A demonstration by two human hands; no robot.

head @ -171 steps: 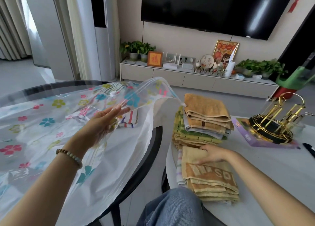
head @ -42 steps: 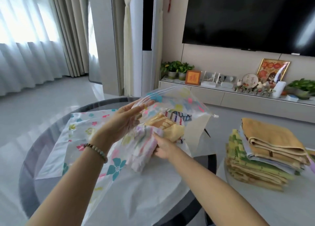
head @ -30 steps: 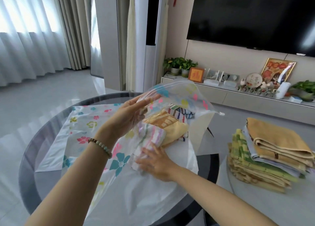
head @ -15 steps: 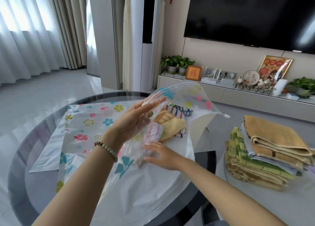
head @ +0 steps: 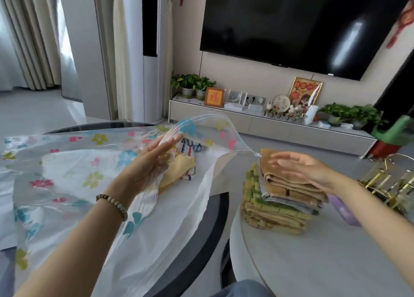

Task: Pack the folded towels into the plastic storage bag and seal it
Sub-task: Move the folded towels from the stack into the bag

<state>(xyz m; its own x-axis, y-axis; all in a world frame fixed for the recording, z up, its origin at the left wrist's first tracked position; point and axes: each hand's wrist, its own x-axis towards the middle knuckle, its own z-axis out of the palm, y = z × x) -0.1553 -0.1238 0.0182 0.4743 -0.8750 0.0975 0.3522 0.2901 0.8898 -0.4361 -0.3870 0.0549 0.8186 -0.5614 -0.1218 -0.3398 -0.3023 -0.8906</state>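
Out of the bag [head: 74,175] now, right hand [head: 298,169] hovers spread over the towel stack [head: 280,198]; left hand [head: 147,164] still pinches its rim.

A large dark television [head: 298,25] is mounted on a beige wall [head: 246,77]. Below it, a low pale cabinet [head: 257,124] is lined with potted plants [head: 192,85] and framed pictures [head: 305,93]. Beige curtains [head: 29,37] are hung at left, where daylight is admitted onto the grey floor [head: 33,110].
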